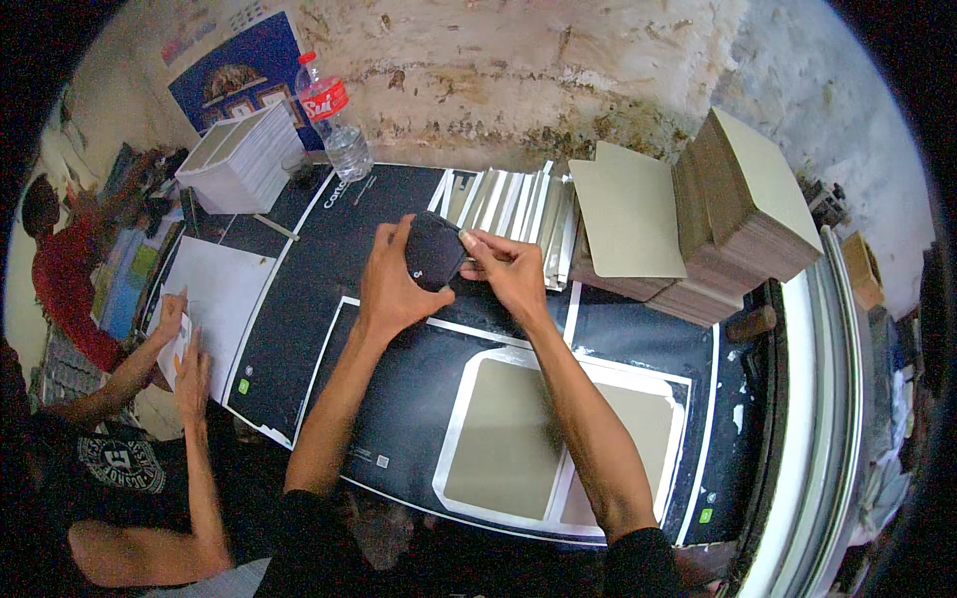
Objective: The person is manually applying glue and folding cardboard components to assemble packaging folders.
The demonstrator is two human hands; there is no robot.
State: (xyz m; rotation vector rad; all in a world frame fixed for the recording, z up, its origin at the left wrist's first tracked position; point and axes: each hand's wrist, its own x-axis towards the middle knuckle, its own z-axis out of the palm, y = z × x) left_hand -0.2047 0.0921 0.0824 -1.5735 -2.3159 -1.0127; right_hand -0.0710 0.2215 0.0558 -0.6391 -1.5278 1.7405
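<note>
Hands (387,279) (515,279): left cupping, right pinching rounded black object (431,249); flat beige panels (501,434) nearby.

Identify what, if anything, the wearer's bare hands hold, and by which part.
A black, rounded object, kind unclear: the left hand grips its left side and lower edge; the right hand meets its right edge, pinch unclear.

Black object (435,249), white-marked, tilted, held up
</note>
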